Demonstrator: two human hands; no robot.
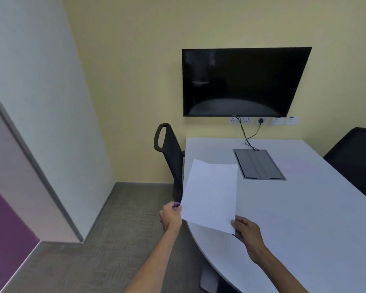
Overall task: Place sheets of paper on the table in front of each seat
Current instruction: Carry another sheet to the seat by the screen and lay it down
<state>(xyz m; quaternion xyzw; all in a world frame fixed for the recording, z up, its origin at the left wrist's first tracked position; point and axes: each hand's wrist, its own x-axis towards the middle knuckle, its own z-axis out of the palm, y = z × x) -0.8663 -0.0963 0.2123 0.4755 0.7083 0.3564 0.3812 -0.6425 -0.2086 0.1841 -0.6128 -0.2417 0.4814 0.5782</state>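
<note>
- At lower centre of the frame, the left hand (171,216) pinches the left edge of the paper (209,195); the right hand (246,229) grips its near right corner (one sheet or several, I cannot tell).
- The paper hangs over the left edge of the table (304,208).
- Beyond it: a black chair (169,151), then a grey cable panel (259,163).
- Farthest, a dark screen (241,81) on the yellow wall.

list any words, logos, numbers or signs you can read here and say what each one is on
No text here can be read.
Small logo on the bottom bezel of the wall screen: too small and blurred to read.
Wall sockets and the small plate under the screen: markings too small to make out.
Sheet of paper held by the left hand and right hand: looks blank on the visible side.
Floor box lid in the table: no visible label.
</note>
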